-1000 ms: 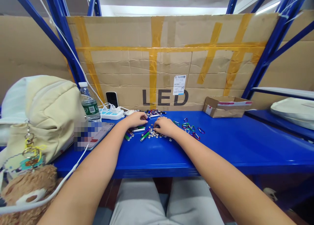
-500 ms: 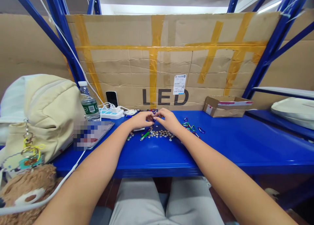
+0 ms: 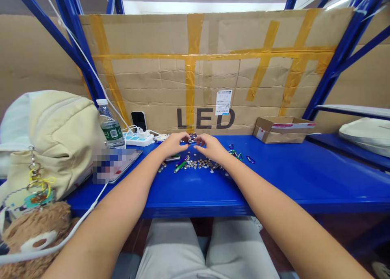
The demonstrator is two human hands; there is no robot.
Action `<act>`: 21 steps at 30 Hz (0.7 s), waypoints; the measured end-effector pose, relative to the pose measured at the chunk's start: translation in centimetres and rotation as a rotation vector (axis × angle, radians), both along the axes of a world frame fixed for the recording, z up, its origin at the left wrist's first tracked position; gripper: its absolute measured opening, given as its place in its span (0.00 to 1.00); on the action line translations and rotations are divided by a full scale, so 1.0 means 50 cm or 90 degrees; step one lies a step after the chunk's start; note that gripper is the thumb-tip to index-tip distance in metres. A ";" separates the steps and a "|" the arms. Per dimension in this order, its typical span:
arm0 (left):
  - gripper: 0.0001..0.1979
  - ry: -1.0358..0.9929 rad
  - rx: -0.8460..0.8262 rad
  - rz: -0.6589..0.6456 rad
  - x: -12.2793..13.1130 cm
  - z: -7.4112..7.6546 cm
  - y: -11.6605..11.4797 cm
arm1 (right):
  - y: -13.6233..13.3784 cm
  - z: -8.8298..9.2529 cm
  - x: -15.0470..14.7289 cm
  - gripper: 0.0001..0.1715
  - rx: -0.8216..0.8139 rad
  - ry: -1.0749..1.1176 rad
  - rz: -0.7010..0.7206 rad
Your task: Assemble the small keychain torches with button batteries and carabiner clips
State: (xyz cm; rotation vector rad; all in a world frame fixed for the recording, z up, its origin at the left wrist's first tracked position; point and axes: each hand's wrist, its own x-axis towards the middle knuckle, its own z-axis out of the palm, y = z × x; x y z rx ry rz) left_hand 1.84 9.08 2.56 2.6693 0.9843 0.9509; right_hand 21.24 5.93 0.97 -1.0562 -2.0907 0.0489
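Over the middle of the blue table, my left hand (image 3: 175,144) is closed on a small blue tube with a round silver end (image 3: 190,141). Just right of it, my right hand (image 3: 210,147) has thumb and forefinger curled towards each other; whatever they pinch is too small to tell. Below the hands lie many silver button cells (image 3: 199,164), spread in a loose heap. A green tube (image 3: 180,167) and a silver tube (image 3: 172,158) rest left of the cells. Coloured carabiners (image 3: 240,156) are scattered beyond my right wrist. Small dark pieces (image 3: 193,136) lie partly hidden behind my fingers.
To the left are a cream bag (image 3: 57,137), a water bottle (image 3: 110,124), a tablet (image 3: 126,165) and a white power strip (image 3: 138,139) with cables. An open cardboard box (image 3: 283,133) stands at the back right. A tall cardboard sheet (image 3: 146,84) closes off the back.
My hands have drawn slightly apart; their fingertips met before, and now a gap shows the silver round end between them. The view has tilted slightly down.
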 end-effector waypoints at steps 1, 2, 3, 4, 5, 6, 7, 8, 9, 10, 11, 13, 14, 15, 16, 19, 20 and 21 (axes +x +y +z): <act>0.11 0.003 0.012 0.009 -0.001 -0.001 0.002 | 0.003 -0.003 0.001 0.10 -0.012 -0.029 -0.004; 0.10 0.004 0.021 0.019 -0.002 -0.001 0.003 | 0.006 -0.007 0.000 0.09 -0.022 -0.058 -0.001; 0.10 0.003 0.028 0.027 -0.003 -0.002 0.005 | 0.010 -0.012 -0.001 0.09 -0.028 -0.085 0.006; 0.10 0.001 0.032 0.031 -0.004 -0.002 0.006 | 0.015 -0.017 -0.004 0.09 -0.029 -0.108 0.014; 0.10 -0.001 0.035 0.033 -0.004 -0.002 0.006 | 0.020 -0.021 -0.008 0.10 -0.026 -0.127 0.021; 0.10 -0.001 0.038 0.033 -0.004 -0.002 0.007 | 0.025 -0.026 -0.012 0.11 -0.020 -0.145 0.026; 0.10 0.001 0.040 0.031 -0.004 -0.002 0.008 | 0.028 -0.029 -0.016 0.12 -0.014 -0.158 0.026; 0.10 0.005 0.041 0.029 -0.005 -0.002 0.008 | 0.030 -0.031 -0.020 0.13 -0.008 -0.162 0.020; 0.10 0.009 0.040 0.027 -0.005 -0.001 0.008 | 0.030 -0.031 -0.023 0.13 -0.002 -0.157 0.007; 0.10 0.014 0.038 0.026 -0.005 -0.001 0.008 | 0.028 -0.029 -0.025 0.14 0.006 -0.142 -0.012; 0.10 0.018 0.035 0.024 -0.006 -0.001 0.008 | 0.024 -0.026 -0.026 0.15 0.020 -0.120 -0.034; 0.10 0.022 0.028 0.023 -0.007 -0.001 0.007 | 0.014 -0.017 -0.026 0.17 0.060 -0.086 -0.064; 0.10 0.023 0.027 0.024 -0.008 -0.001 0.007 | 0.008 -0.011 -0.025 0.17 0.082 -0.086 -0.067; 0.10 0.024 0.026 0.026 -0.008 -0.001 0.006 | 0.003 -0.006 -0.025 0.16 0.099 -0.097 -0.065; 0.10 0.026 0.027 0.029 -0.008 -0.001 0.006 | -0.002 -0.002 -0.025 0.15 0.109 -0.116 -0.065; 0.10 0.041 0.030 0.040 -0.008 0.000 0.005 | -0.012 0.004 -0.029 0.14 0.110 -0.174 -0.087; 0.10 0.045 0.031 0.045 -0.008 0.001 0.005 | -0.013 0.005 -0.030 0.16 0.107 -0.183 -0.096; 0.10 0.050 0.033 0.051 -0.007 0.002 0.004 | -0.014 0.004 -0.032 0.17 0.104 -0.187 -0.101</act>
